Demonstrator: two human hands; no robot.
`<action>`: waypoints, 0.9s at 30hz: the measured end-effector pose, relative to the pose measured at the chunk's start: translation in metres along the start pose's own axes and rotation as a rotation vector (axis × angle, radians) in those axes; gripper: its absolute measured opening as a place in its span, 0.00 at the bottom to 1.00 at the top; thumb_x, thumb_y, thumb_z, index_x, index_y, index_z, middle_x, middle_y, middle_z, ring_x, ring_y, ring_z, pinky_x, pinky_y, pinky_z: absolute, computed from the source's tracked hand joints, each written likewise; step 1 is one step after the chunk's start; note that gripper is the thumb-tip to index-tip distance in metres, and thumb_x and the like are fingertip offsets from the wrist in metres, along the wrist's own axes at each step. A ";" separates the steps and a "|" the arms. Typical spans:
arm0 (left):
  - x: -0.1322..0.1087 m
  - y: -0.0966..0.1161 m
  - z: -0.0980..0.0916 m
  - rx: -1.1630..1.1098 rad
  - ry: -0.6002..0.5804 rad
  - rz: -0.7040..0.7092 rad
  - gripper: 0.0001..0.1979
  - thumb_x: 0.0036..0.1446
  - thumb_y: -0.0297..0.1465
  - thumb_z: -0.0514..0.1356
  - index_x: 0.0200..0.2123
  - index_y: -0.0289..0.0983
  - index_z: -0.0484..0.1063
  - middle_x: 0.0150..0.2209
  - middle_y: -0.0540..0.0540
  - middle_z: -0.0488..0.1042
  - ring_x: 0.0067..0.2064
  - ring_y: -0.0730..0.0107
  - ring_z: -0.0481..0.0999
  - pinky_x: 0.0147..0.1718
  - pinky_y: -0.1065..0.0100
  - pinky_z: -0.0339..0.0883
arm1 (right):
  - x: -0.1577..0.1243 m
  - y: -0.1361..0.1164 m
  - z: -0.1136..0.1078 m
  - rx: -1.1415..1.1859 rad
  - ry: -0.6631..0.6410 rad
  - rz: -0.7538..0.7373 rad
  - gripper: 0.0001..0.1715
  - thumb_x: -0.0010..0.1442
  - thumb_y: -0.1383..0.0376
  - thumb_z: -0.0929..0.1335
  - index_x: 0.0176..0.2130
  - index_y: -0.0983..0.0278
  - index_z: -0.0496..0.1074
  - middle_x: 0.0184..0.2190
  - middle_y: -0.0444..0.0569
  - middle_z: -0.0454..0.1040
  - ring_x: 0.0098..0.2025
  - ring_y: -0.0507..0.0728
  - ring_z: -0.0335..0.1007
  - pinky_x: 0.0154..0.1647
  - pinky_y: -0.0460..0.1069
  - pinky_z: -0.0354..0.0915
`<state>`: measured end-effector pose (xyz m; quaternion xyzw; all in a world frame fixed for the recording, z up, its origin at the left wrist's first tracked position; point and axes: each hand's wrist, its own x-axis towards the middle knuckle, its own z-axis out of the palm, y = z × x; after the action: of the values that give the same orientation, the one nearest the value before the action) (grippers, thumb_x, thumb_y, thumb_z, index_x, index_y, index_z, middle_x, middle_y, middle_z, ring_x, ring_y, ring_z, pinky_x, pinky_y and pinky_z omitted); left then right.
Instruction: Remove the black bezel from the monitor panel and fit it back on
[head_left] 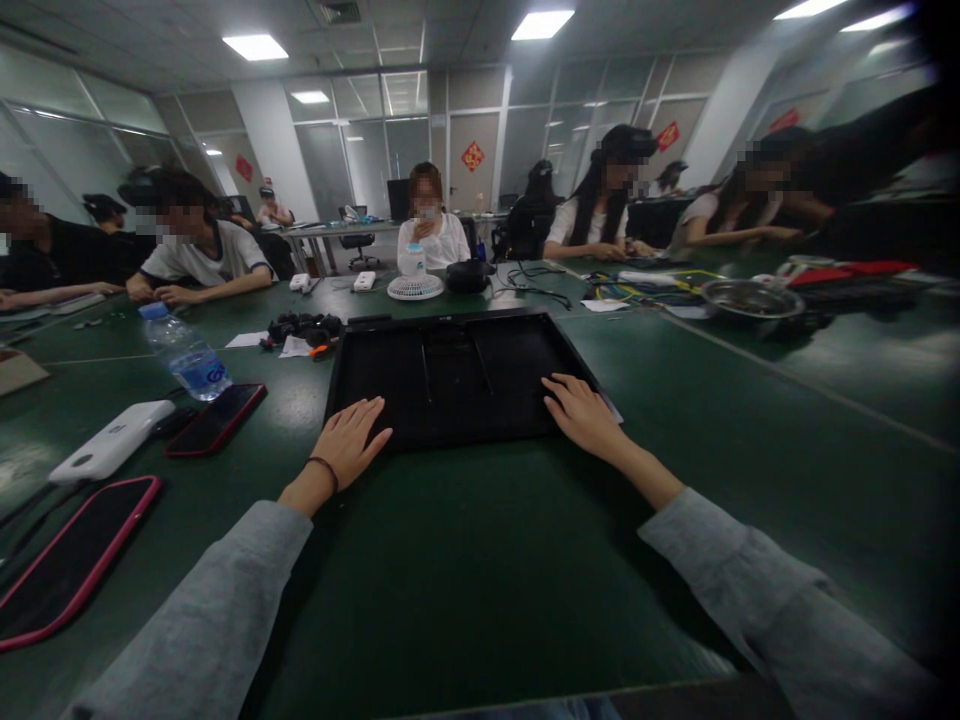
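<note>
Left hand [346, 442] and right hand [583, 414] rest flat, grip open, on black panel [457, 375].

Dim indoor scene, bright ceiling panels [256, 46] blown out to white, soft sheen on the green tabletop [487, 560], faint shadows beneath both forearms, wide-angle bending toward the edges, right edge dark and smeared, far seated people soft, black tray [457, 375] underexposed with little detail
</note>
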<state>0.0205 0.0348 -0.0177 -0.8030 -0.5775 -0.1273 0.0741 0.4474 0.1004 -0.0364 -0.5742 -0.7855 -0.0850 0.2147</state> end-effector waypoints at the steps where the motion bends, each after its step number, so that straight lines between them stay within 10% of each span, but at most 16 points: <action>1: 0.000 0.000 0.000 0.001 -0.001 0.005 0.30 0.69 0.47 0.43 0.67 0.40 0.59 0.68 0.43 0.62 0.68 0.56 0.60 0.64 0.51 0.58 | 0.000 0.000 0.000 0.003 0.000 0.001 0.30 0.69 0.55 0.54 0.63 0.62 0.65 0.62 0.59 0.65 0.62 0.68 0.61 0.54 0.66 0.67; 27: -0.001 -0.004 0.005 0.000 0.028 0.028 0.29 0.69 0.47 0.43 0.67 0.43 0.61 0.68 0.45 0.62 0.68 0.56 0.60 0.63 0.51 0.58 | 0.000 0.001 0.001 -0.001 0.010 -0.002 0.30 0.69 0.55 0.54 0.63 0.60 0.66 0.61 0.58 0.65 0.62 0.67 0.62 0.54 0.65 0.68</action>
<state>0.0174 0.0367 -0.0229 -0.8091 -0.5653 -0.1373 0.0840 0.4483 0.1016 -0.0375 -0.5729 -0.7850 -0.0887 0.2184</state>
